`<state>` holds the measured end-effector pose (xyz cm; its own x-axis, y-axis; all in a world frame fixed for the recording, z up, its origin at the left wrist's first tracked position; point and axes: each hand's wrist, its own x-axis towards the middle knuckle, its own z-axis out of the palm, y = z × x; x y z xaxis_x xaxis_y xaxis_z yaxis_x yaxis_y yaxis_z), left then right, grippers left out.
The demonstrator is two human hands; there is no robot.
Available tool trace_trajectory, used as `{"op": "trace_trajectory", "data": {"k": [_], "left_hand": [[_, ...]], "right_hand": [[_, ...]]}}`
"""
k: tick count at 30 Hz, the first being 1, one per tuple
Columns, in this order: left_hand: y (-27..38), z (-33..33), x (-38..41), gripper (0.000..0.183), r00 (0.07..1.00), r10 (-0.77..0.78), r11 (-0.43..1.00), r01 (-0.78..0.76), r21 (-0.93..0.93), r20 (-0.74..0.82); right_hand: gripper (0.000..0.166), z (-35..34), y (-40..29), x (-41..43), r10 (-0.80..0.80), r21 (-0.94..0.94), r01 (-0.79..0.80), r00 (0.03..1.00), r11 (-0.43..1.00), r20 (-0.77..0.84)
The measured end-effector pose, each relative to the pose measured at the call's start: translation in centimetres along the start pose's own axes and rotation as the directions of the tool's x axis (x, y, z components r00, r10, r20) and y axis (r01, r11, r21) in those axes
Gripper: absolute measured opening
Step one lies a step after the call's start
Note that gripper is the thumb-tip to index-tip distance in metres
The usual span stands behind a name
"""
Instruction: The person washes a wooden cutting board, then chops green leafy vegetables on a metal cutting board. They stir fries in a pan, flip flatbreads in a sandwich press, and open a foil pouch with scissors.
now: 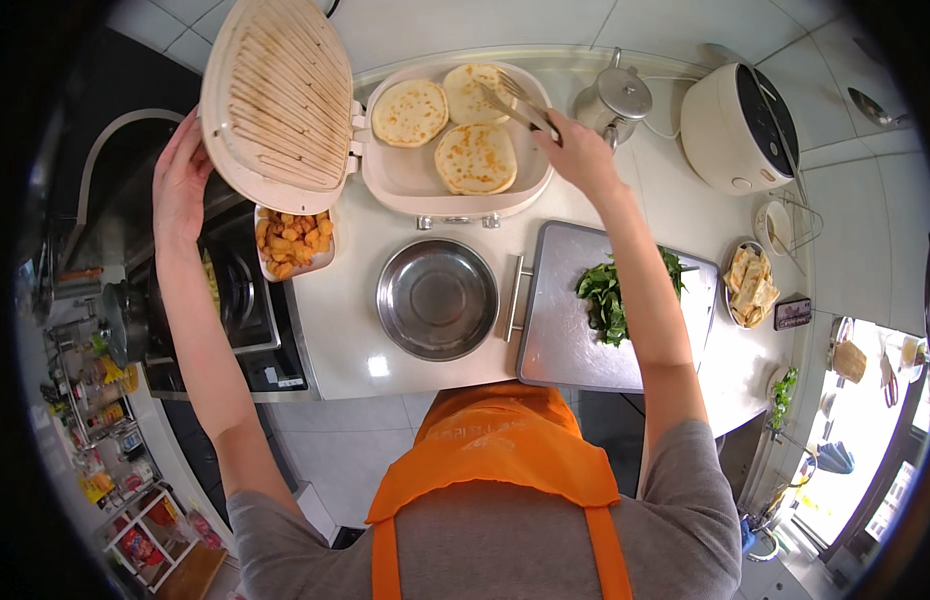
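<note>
My left hand grips the outer edge of the raised lid of a cream electric griddle, its ridged inner face browned. In the griddle pan lie three round flatbreads with golden spots: one at left, one at the back and one in front. My right hand holds metal food tongs, whose tips are over the back flatbread. Whether the tips pinch it, I cannot tell.
A steel bowl and a dish of fried pieces stand before the griddle. Right are a metal board with chopped greens, a steel pot, a rice cooker and a bowl of flatbread pieces. A hob lies left.
</note>
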<state>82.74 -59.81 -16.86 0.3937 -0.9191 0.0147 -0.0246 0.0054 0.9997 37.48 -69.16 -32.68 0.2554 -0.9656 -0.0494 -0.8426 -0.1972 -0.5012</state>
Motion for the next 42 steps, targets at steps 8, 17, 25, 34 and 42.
{"op": "trace_trajectory", "data": {"k": [8,17,25,34,42], "left_hand": [[0.8,13.9,-2.3,0.062,0.957,0.044,0.972,-0.107,0.208,0.288],[-9.0,26.4,-4.2,0.075,0.885,0.05,0.897,-0.243,0.369,0.462],[-15.0,30.3,-6.5,0.08,0.897,0.017,0.657,-0.343,0.671,0.442],[-8.1,19.6,-18.0,0.06,0.916,0.373,0.835,-0.401,0.377,0.147],[-12.0,11.4,-32.7,0.052,0.996,-0.065,0.981,0.052,0.189,0.06]], "right_hand": [[0.054,5.5,-4.1,1.1,-0.067,0.109,0.066,0.998,0.992,0.003],[0.05,-0.2,2.7,-3.8,0.213,0.278,-0.171,0.969,0.945,-0.126],[0.06,-2.3,4.8,-23.7,0.213,0.541,-0.068,0.954,0.838,-0.21],[0.059,6.1,2.3,-26.6,-0.306,0.152,0.314,0.949,0.937,-0.073],[0.067,10.2,0.3,-25.4,-0.269,-0.029,0.267,0.961,0.963,-0.064]]}}
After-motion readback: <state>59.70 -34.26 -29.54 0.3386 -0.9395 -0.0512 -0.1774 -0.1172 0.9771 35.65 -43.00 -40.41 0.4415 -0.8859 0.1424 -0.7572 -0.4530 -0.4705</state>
